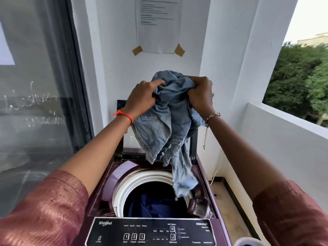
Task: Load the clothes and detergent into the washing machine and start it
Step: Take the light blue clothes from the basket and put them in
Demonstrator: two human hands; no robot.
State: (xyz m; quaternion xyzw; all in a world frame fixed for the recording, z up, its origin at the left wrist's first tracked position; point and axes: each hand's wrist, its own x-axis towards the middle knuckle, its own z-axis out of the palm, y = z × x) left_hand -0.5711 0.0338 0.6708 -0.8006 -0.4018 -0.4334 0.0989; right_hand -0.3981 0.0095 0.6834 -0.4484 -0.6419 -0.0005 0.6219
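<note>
Nearest, the control panel (150, 231), not needed yet. Just beyond, navy clothing (156, 205) already lying in the drum (142, 176). Above the opening, held in the air, the denim garment (168, 125), tail dangling near the right rim: centre first, then lower and feed in loosely, not wadded. Farther up, left hand (142, 98) and right hand (200, 94), both clenched on bunched denim; release together. Behind, the raised lid (119, 104).

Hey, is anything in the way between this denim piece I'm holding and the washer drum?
Nothing visible. The left hand and right hand hold the denim garment above the open drum; the lid stands up behind it. Dark blue clothes lie low inside.
</note>
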